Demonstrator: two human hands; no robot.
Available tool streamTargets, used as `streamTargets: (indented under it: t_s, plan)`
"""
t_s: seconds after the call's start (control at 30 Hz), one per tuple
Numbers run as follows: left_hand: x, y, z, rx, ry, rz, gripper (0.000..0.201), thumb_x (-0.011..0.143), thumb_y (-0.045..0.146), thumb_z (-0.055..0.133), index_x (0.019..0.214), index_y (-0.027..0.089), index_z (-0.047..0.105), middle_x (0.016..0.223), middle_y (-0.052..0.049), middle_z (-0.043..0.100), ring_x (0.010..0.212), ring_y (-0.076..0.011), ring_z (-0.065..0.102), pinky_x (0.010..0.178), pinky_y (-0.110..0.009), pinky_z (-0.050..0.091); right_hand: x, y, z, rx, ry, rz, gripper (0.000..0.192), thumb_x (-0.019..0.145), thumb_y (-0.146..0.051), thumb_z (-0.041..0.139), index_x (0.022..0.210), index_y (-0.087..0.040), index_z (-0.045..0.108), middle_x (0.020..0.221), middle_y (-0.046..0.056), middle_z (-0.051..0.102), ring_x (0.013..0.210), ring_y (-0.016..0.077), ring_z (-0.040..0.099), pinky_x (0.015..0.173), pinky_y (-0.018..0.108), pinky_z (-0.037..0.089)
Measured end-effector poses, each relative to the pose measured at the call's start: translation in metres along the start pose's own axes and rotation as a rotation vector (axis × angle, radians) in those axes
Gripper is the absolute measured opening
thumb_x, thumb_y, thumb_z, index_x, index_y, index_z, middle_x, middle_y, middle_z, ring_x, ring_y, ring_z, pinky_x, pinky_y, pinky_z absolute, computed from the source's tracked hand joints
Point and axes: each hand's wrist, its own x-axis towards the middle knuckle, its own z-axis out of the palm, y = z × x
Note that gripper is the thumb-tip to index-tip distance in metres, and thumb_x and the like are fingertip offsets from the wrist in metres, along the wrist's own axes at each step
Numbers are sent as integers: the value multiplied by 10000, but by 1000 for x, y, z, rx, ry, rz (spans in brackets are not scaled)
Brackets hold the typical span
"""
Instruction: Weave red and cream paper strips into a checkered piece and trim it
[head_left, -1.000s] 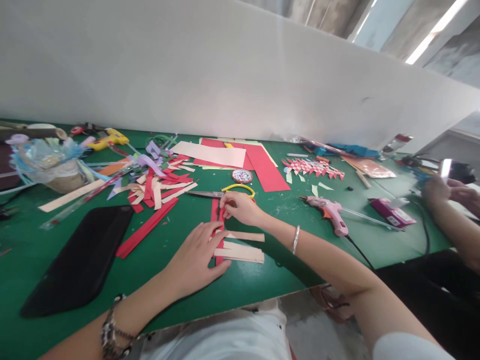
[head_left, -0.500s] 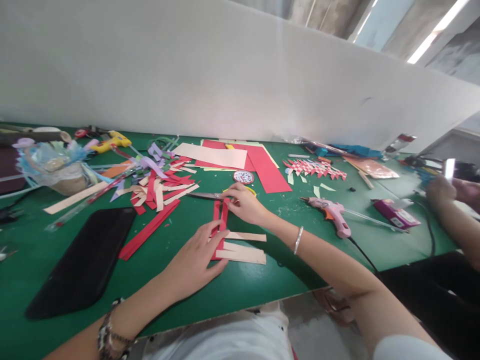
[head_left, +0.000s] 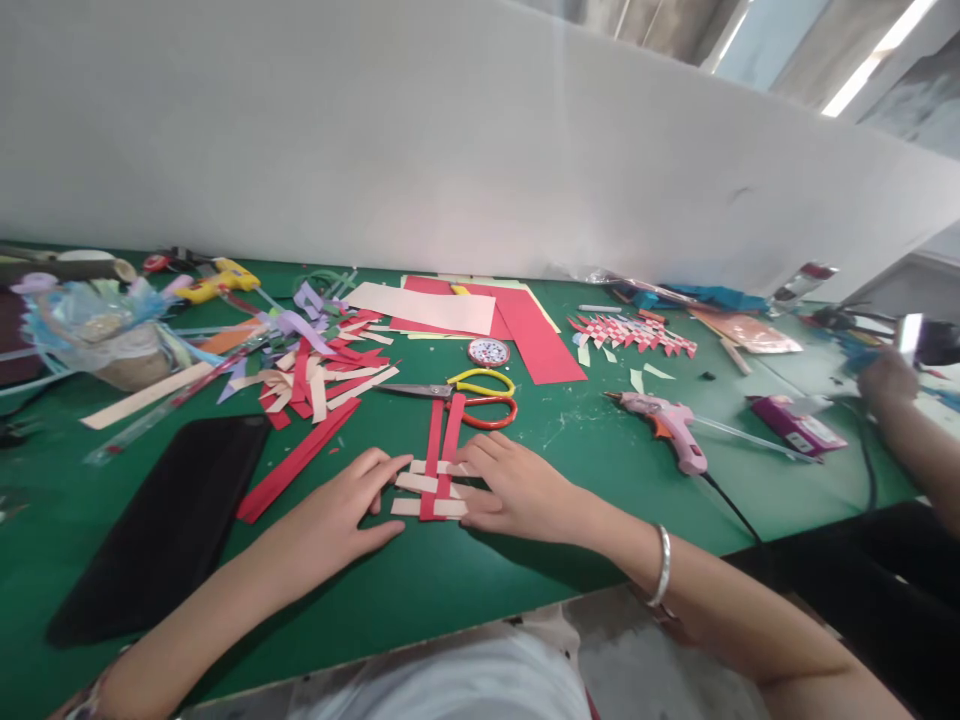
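Two red paper strips run away from me on the table, with short cream paper strips laced across them. My left hand rests at the left ends of the cream strips, thumb and fingers spread, index fingertip near the upper one. Over their right ends lies my right hand, its fingers closed on the cream strips and hiding those ends. Just beyond the red strips lie scissors with one yellow and one red handle loop, blades pointing left.
Loose red and cream strips heap at left, near a black phone-like slab. Red paper sheets and a round pin case lie behind. A pink glue gun and purple box sit right, beside another person's hand.
My right hand has come from the scissors down to the right ends of the cream strips. The left hand has drawn back leftward. The cream strips now reach out left of the red ones.
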Motion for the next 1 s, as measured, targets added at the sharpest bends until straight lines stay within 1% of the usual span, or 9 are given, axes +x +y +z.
streamTargets:
  t_s: [0.1,0.2,0.33,0.5,0.6,0.67,0.8,0.9,1.0]
  plan:
    - [3,15,0,56,31,-74,492,810,339,449,1260,142,475,958,-69,546,677,-182,596,646,-304,486,5,2,4,12,13,-16,490,731,-359,670,1133,-131,508,1095,108,574,1016,243,504,867,383,443]
    - [3,23,3,103,54,-109,495,787,289,447,1254,129,480,947,-91,581,694,-216,610,623,-325,479,6,3,4,19,14,-27,501,722,-378,677,1129,-143,503,1107,111,563,1024,248,498,869,392,439]
    - [3,24,10,94,84,-61,458,815,258,422,1256,152,478,962,-101,625,796,-238,623,643,-322,480,7,1,5,21,15,-48,470,726,-349,675,1113,-142,505,1086,115,556,1003,242,498,859,385,437]
    - [5,27,12,64,95,-2,459,792,258,478,1250,215,481,1024,-76,641,861,-233,626,676,-311,487,8,2,6,32,17,-66,437,741,-333,663,1100,-144,503,1063,109,561,979,235,505,858,380,434]
    - [4,26,10,61,88,-49,478,783,271,486,1259,218,484,1018,-73,639,818,-225,626,674,-318,488,8,5,6,38,20,-79,421,749,-336,656,1093,-146,504,1079,109,562,1002,239,502,867,375,430]
    - [3,25,9,10,79,-76,477,786,283,478,1257,212,489,985,-66,637,791,-210,620,687,-318,490,7,6,6,42,26,-78,426,747,-341,658,1095,-149,505,1087,110,558,1008,241,501,862,375,432]
    - [2,29,10,-87,38,-58,475,789,299,474,1259,230,484,928,-35,651,774,-182,619,703,-291,491,8,5,5,38,29,-82,398,755,-331,650,1088,-163,510,1081,109,554,987,233,506,848,375,435]
    - [2,36,10,-50,18,-69,462,782,309,481,1242,264,497,891,-10,667,732,-174,625,643,-266,477,9,3,5,33,24,-87,397,757,-327,651,1083,-149,511,1069,110,557,980,228,504,844,372,439]
    - [1,40,9,2,46,-78,469,773,321,500,1241,284,499,858,6,670,709,-174,628,612,-255,456,9,2,6,24,26,-89,402,762,-330,647,1090,-142,510,1066,109,559,990,226,501,852,371,439]
